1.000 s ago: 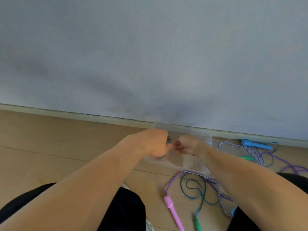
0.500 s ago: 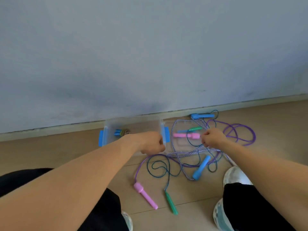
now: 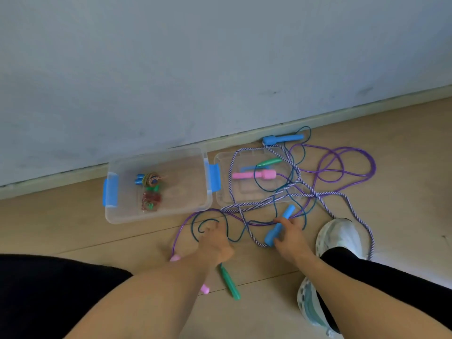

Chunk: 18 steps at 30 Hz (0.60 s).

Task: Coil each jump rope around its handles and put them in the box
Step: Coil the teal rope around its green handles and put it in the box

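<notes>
1. Both hands have dropped from the box area toward lower centre of frame since half a second ago; the right hand (image 3: 289,234) now curls round the near blue handle (image 3: 278,227) of the striped rope (image 3: 288,192), where before it was up by the lid.
2. Left hand (image 3: 215,243) rests on the floor over the teal cord (image 3: 210,222); cannot tell if its fingers pinch anything.
3. Box (image 3: 156,216), left of centre, already holds two coiled ropes (image 3: 150,189).
4. Three ropes lie loose, centre-right: striped, teal, purple (image 3: 347,165), all crossing one another.
5. Risk: lifting the blue handle likely drags the teal and purple cords along, since they cross the striped rope in several places; knots may tighten.
6. Risk: the striped rope runs over the lid (image 3: 247,199), so a pull could shift the lid or tip off the pink handle (image 3: 253,175) and green handle (image 3: 269,162) lying on it.
7. Far blue handle (image 3: 283,138) sits by the skirting, upper right.
8. In the way: a shoe (image 3: 338,237) touching or over the striped rope; near green handle (image 3: 230,283) under the left wrist.
</notes>
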Tool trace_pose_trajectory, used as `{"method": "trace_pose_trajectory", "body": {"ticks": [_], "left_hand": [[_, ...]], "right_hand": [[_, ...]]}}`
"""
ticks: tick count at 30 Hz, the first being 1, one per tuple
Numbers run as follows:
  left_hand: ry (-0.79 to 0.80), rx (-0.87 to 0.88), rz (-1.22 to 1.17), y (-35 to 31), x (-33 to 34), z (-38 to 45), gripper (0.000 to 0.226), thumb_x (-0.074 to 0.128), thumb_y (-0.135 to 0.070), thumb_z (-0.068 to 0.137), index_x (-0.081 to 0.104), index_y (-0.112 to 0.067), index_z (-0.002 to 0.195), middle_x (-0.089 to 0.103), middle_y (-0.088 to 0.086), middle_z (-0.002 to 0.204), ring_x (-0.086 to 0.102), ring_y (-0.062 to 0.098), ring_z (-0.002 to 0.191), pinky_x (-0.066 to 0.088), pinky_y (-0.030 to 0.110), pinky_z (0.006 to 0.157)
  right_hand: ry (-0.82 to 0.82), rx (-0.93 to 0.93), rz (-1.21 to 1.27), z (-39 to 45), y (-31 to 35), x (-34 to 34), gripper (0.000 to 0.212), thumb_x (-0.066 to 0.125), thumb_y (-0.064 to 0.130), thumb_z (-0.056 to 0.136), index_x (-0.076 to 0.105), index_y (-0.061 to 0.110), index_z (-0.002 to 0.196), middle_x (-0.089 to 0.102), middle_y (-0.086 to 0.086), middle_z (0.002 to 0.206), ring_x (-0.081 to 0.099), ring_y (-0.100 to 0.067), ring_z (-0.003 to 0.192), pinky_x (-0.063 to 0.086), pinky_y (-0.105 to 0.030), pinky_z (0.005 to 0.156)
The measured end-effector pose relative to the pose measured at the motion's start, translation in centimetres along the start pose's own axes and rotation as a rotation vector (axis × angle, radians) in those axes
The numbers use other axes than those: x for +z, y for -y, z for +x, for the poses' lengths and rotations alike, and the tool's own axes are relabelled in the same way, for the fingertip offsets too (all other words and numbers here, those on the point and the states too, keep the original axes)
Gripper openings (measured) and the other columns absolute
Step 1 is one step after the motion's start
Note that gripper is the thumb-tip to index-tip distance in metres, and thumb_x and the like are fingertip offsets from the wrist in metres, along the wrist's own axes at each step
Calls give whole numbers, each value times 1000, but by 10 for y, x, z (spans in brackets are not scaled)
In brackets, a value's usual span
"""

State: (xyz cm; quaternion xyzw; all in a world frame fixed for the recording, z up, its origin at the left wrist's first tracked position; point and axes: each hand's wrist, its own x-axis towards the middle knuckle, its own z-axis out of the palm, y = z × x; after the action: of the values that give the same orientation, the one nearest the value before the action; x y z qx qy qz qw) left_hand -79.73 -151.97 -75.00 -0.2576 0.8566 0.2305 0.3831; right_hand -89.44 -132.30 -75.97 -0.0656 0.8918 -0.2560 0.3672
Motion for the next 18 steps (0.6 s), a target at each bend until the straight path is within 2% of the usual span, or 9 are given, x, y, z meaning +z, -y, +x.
{"method": "trace_pose_trajectory", "body": {"ticks": [2, 4, 7, 10, 12, 15, 18], "left_hand": [[2, 35, 29, -4, 12, 8, 70, 65, -24, 80, 32, -25, 142, 32, 4, 144, 36, 31, 130, 38, 44, 104], [-29, 72, 128, -4, 19, 14, 72, 67, -18, 79, 32, -25, 142, 26, 7, 145, 34, 32, 130, 38, 43, 104], [-48, 72, 202, 1, 26, 23, 60, 57, -1, 81, 38, -18, 136, 36, 13, 134, 45, 33, 120, 46, 41, 96], [-42, 53, 253, 11, 28, 23, 38, 40, 3, 89, 51, -11, 123, 52, 14, 126, 57, 32, 112, 49, 41, 90], [-33, 53, 334, 22, 33, 22, 38, 37, 3, 92, 53, -10, 124, 59, 12, 123, 62, 31, 110, 51, 40, 88], [-80, 63, 411, 37, 39, 19, 49, 38, 0, 94, 40, -17, 139, 57, 8, 127, 62, 29, 110, 49, 38, 86], [-141, 49, 500, 42, 44, 16, 43, 40, -5, 94, 51, -20, 133, 54, 6, 127, 56, 26, 114, 43, 36, 94]], "right_hand": [[-33, -26, 32, 1, -10, 0, 54, 64, -1, 82, 54, 17, 132, 37, -2, 116, 56, -25, 101, 43, -22, 89], [-67, -13, 57, 1, -19, -1, 57, 64, -1, 82, 52, 20, 134, 37, -1, 117, 56, -21, 95, 47, -27, 89], [-83, 12, 71, 0, -32, -3, 61, 64, 0, 81, 50, 22, 136, 38, -3, 120, 56, -17, 85, 45, -24, 82], [-133, 52, 98, -4, -34, -4, 58, 59, -1, 81, 52, 21, 134, 42, -3, 122, 57, -14, 80, 43, -23, 79], [-159, 68, 102, -5, -32, -3, 55, 56, -1, 82, 53, 21, 132, 45, -3, 122, 55, -10, 76, 43, -25, 79], [-148, 41, 89, -5, -24, 1, 51, 55, -1, 83, 53, 21, 129, 45, -3, 119, 55, -11, 74, 49, -28, 80], [-127, 13, 98, -3, -15, 10, 49, 58, -2, 83, 54, 20, 126, 42, -2, 117, 56, -17, 82, 51, -33, 88]]}}
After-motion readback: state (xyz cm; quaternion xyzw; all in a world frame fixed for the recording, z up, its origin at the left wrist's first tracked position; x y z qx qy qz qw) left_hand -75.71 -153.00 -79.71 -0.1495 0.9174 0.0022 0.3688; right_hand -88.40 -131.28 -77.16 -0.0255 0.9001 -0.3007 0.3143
